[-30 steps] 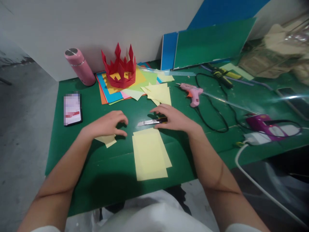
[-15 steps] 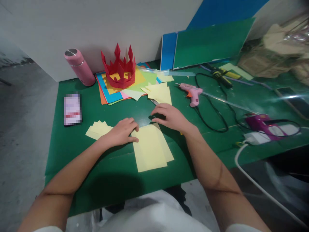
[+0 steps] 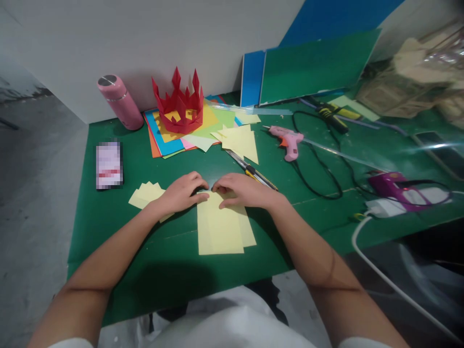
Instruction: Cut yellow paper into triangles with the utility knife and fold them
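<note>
Two pale yellow paper sheets (image 3: 220, 232) lie overlapped in front of me, the lower one peeking out on the right. At the top left corner, my left hand (image 3: 186, 190) has its thumb and fingers closed around the paper's edge. My right hand (image 3: 244, 189) grips the top edge beside it, fingers curled over the far side and thumb on the paper. The fingertips of both hands nearly meet. A utility knife (image 3: 250, 170) lies just beyond my right hand. Small yellow paper pieces (image 3: 145, 195) are partly hidden by my left wrist.
A red paper crown (image 3: 181, 113) stands on coloured sheets (image 3: 170, 145) at the back. Nearby are a pink bottle (image 3: 123, 104), a phone (image 3: 109, 164), yellow scraps (image 3: 239, 140), a pink glue gun (image 3: 288, 140) with its cord, and a purple-and-white power strip (image 3: 402, 191).
My right hand has come down and left from beside the knife onto the paper's top edge, uncovering the knife. The top sheet has turned straighter and shifted slightly left.
</note>
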`<act>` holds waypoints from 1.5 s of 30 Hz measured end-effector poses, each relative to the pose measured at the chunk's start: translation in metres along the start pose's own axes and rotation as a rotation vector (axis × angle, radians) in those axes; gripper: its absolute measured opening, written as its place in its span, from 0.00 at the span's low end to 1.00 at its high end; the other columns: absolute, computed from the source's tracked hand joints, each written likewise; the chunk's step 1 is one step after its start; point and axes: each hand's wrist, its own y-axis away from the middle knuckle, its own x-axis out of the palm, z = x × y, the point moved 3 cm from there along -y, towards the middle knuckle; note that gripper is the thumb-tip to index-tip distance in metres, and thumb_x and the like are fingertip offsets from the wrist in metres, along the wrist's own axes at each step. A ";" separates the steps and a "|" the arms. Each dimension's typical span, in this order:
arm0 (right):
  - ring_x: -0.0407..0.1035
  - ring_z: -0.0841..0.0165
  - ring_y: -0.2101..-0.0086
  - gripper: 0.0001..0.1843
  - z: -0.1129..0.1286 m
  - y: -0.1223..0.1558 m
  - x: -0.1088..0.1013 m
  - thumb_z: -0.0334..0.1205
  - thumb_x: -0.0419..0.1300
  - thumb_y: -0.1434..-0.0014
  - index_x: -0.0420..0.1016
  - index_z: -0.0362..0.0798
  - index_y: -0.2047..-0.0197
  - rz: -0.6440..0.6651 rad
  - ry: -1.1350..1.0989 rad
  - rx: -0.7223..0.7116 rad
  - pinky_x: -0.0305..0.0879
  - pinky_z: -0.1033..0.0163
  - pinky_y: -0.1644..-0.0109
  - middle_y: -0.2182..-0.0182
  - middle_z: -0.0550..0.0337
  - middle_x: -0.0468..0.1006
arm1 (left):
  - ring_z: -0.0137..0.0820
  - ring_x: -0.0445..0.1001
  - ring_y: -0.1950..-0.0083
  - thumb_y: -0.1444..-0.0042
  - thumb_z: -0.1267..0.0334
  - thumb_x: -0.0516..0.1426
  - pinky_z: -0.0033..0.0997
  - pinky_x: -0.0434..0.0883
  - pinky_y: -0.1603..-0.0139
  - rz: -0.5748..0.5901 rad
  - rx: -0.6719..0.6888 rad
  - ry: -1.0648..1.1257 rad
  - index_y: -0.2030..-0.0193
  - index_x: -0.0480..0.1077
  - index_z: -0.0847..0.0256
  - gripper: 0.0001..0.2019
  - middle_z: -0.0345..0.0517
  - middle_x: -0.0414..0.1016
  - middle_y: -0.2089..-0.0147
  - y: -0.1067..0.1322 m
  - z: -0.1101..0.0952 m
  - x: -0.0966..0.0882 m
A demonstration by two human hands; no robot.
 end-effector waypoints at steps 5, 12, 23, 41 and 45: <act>0.65 0.67 0.70 0.11 0.006 -0.001 0.001 0.42 0.67 0.47 0.73 0.48 0.63 0.011 -0.028 0.042 0.53 0.64 0.69 0.72 0.60 0.73 | 0.38 0.68 0.56 0.49 0.41 0.61 0.34 0.65 0.58 0.040 0.071 -0.034 0.56 0.69 0.59 0.24 0.47 0.68 0.56 -0.001 0.000 0.003; 0.67 0.66 0.67 0.13 0.002 0.000 0.004 0.45 0.67 0.47 0.74 0.47 0.62 0.010 -0.022 0.022 0.55 0.65 0.67 0.69 0.59 0.73 | 0.34 0.66 0.59 0.46 0.50 0.62 0.33 0.61 0.58 0.049 0.111 -0.053 0.61 0.68 0.59 0.15 0.42 0.69 0.62 0.000 0.001 0.006; 0.69 0.64 0.64 0.10 0.023 -0.006 0.001 0.39 0.69 0.48 0.74 0.43 0.65 0.049 0.133 0.190 0.57 0.63 0.64 0.66 0.55 0.73 | 0.33 0.65 0.62 0.47 0.53 0.63 0.31 0.60 0.60 0.027 0.080 -0.042 0.59 0.67 0.59 0.15 0.40 0.67 0.65 -0.002 0.000 0.006; 0.64 0.68 0.68 0.13 0.004 0.000 0.001 0.44 0.65 0.46 0.68 0.46 0.71 -0.158 -0.149 0.122 0.55 0.64 0.66 0.72 0.61 0.70 | 0.27 0.62 0.72 0.46 0.55 0.59 0.27 0.57 0.71 -0.220 -0.092 0.341 0.69 0.66 0.60 0.10 0.37 0.66 0.73 -0.002 0.012 0.006; 0.63 0.71 0.74 0.13 -0.006 0.001 0.002 0.47 0.64 0.46 0.67 0.48 0.70 -0.344 -0.492 0.249 0.57 0.65 0.70 0.76 0.65 0.67 | 0.25 0.66 0.73 0.48 0.53 0.60 0.25 0.62 0.72 -0.397 -0.245 0.795 0.62 0.62 0.58 0.14 0.36 0.67 0.71 -0.004 0.020 0.007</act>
